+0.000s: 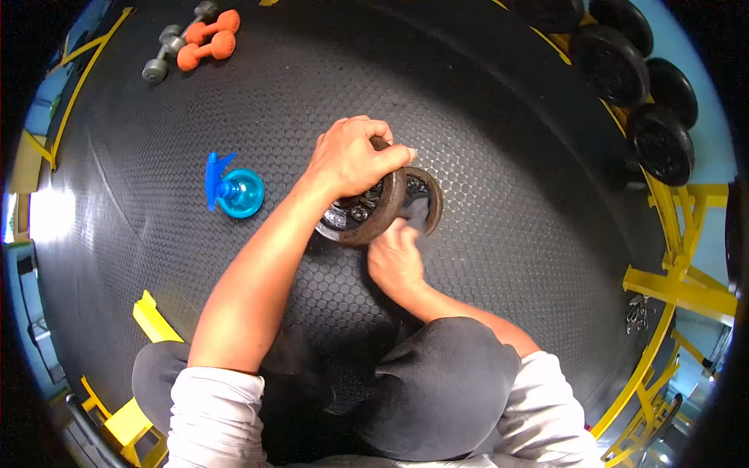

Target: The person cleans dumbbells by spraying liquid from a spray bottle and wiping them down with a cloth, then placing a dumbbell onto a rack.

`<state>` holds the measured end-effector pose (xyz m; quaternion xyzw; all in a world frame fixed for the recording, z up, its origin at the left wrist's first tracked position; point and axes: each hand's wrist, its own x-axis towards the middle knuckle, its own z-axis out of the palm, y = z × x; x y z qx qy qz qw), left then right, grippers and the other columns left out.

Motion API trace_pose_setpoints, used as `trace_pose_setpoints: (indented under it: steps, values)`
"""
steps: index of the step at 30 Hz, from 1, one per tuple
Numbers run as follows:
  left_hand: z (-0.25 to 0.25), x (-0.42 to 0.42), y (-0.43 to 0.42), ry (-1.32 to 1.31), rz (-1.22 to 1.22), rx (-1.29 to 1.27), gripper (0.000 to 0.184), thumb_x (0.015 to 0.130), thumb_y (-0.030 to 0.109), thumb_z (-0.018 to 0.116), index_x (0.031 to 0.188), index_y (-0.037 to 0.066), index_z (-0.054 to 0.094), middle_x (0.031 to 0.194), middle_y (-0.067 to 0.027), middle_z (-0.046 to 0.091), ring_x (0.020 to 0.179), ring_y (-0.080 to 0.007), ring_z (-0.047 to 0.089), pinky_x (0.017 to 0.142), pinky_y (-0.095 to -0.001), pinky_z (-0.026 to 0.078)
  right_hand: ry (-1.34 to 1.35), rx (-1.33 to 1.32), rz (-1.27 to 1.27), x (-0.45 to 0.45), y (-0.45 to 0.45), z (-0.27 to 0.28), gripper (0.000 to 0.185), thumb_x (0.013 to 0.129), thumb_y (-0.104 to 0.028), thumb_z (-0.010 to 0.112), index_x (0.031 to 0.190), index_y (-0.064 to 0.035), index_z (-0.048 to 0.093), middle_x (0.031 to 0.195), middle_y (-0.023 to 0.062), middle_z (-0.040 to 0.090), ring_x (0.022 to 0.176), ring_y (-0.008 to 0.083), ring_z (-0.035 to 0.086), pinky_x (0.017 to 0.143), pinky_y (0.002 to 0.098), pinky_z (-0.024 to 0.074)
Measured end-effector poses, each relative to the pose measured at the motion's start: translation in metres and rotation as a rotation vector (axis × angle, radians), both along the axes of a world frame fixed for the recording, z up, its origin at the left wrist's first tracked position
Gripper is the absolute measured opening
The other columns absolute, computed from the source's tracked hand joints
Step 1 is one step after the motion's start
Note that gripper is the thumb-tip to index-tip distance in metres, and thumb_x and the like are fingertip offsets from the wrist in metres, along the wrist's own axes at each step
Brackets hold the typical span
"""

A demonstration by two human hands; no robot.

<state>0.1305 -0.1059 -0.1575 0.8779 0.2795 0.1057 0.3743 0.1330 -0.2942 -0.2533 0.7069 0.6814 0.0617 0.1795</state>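
In the head view, my left hand [351, 160] grips the top rim of a dark, worn weight plate [395, 191], which stands tilted on the black floor. A second round dark plate [434, 204] shows just behind it to the right. My right hand [398, 256] is at the lower right of the front plate, its fingers closed on a grey cloth [417, 212] that lies against the rear plate. The fingertips there are blurred. Left of my left forearm is a blue spray bottle [240, 193].
Orange dumbbells [206, 51] and grey dumbbells [155, 71] lie at the upper left. Several black plates [609, 66] hang on a yellow rack [679, 288] at the right. A yellow bar [155, 320] stands near my left knee. Metal clips [637, 313] lie at the right.
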Motion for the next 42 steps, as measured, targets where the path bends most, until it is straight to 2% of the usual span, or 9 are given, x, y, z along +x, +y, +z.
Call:
trace_pose_setpoints:
  steps: [5,11,18,21,23,30,32,35,42]
  values:
    - [0.013,0.005,-0.008,0.063,-0.014,0.023,0.044,0.068,0.047,0.067,0.077,0.004,0.068,0.086,-0.0158,0.065,0.087,-0.0319,0.062,0.076,-0.0401,0.047,0.195,0.284,0.017,-0.012,0.045,-0.073,0.029,0.083,-0.023,0.047,0.1,-0.0099,0.068,0.097,0.0081,0.062,0.097,0.0264,0.052,0.079,0.0425,0.0384]
    - [0.003,-0.007,0.002,-0.011,-0.047,0.038,0.043,0.068,0.046,0.068,0.075,0.004,0.066,0.082,-0.0147,0.063,0.085,-0.0308,0.06,0.076,-0.0404,0.046,0.683,0.096,-0.174,0.077,-0.022,0.077,0.016,0.06,-0.015,0.065,0.071,-0.0036,0.065,0.08,0.0121,0.062,0.081,0.0288,0.056,0.075,0.0411,0.0461]
    - [0.002,-0.028,0.01,-0.226,-0.419,0.11,0.033,0.059,0.036,0.07,0.069,0.007,0.056,0.069,-0.0069,0.052,0.07,-0.0269,0.05,0.066,-0.0374,0.038,1.152,-0.011,0.159,0.143,0.031,0.02,0.044,0.068,-0.011,0.051,0.11,-0.0031,0.062,0.121,0.0145,0.058,0.119,0.0299,0.048,0.109,0.0446,0.027]
    - [0.014,-0.034,-0.006,-0.206,-0.504,0.155,0.037,0.054,0.039,0.069,0.07,0.008,0.056,0.072,-0.0057,0.051,0.072,-0.0271,0.048,0.067,-0.0377,0.035,1.079,-0.611,0.061,0.137,0.098,0.011,0.034,0.077,-0.027,0.056,0.103,-0.0069,0.065,0.106,0.014,0.065,0.1,0.0314,0.06,0.09,0.0425,0.0446]
    - [0.016,-0.032,-0.015,-0.244,-0.555,0.18,0.036,0.054,0.039,0.07,0.07,0.009,0.057,0.072,-0.0051,0.051,0.073,-0.0266,0.048,0.067,-0.0381,0.034,1.502,-0.359,0.368,0.12,0.11,0.018,0.033,0.078,-0.033,0.057,0.098,-0.0083,0.066,0.097,0.0155,0.066,0.089,0.0351,0.062,0.076,0.0435,0.0494]
    - [0.015,-0.025,-0.025,-0.21,-0.522,0.178,0.035,0.055,0.039,0.069,0.071,0.01,0.057,0.073,-0.0047,0.05,0.075,-0.0259,0.049,0.07,-0.038,0.034,1.166,-0.063,0.273,0.125,0.099,-0.03,0.03,0.077,-0.034,0.058,0.09,-0.0081,0.067,0.092,0.0167,0.067,0.085,0.0351,0.064,0.072,0.0441,0.0501]
    - [0.015,-0.024,-0.014,-0.171,-0.476,0.147,0.034,0.056,0.038,0.069,0.07,0.009,0.056,0.072,-0.0051,0.05,0.074,-0.026,0.048,0.067,-0.0373,0.034,1.049,-0.198,-0.208,0.146,0.067,0.014,0.025,0.077,-0.026,0.058,0.086,-0.0043,0.065,0.089,0.0166,0.066,0.083,0.0354,0.064,0.073,0.0463,0.0496]
    - [0.006,-0.018,0.004,-0.163,-0.41,0.088,0.03,0.06,0.036,0.072,0.068,0.01,0.059,0.07,-0.0038,0.053,0.073,-0.0251,0.052,0.066,-0.038,0.04,0.796,0.303,-0.166,0.105,-0.007,0.038,0.022,0.072,-0.02,0.061,0.089,-0.0049,0.064,0.121,0.0102,0.055,0.098,0.0357,0.051,0.084,0.0443,0.0455]
    - [0.003,-0.004,0.001,-0.125,-0.256,0.037,0.028,0.065,0.03,0.068,0.069,0.005,0.057,0.07,-0.0079,0.053,0.073,-0.025,0.052,0.067,-0.0345,0.04,0.72,0.241,-0.056,0.001,-0.051,-0.005,0.035,0.064,-0.02,0.067,0.096,-0.0049,0.063,0.109,0.0092,0.057,0.096,0.0285,0.05,0.073,0.0394,0.0441]
